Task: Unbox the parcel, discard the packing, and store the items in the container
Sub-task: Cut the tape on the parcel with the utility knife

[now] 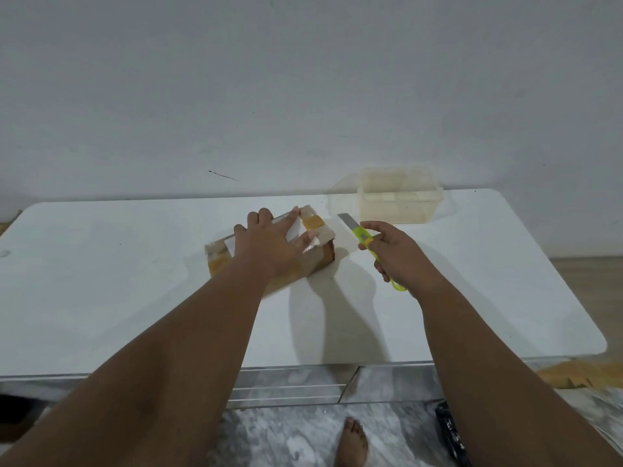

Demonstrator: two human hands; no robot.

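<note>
A small cardboard parcel, wrapped in brown and clear tape, lies on the white table near its middle. My left hand rests flat on top of the parcel, fingers spread, pressing it down. Just to the right, my right hand grips a yellow-green utility knife with its blade extended toward the parcel's far right corner, a short gap away. A clear plastic container, open and without a lid, stands at the back right of the table.
A white wall rises directly behind the table. Below the front edge are a marble-patterned floor, a bare foot and a dark object on the floor at the right. Wooden flooring shows at the far right.
</note>
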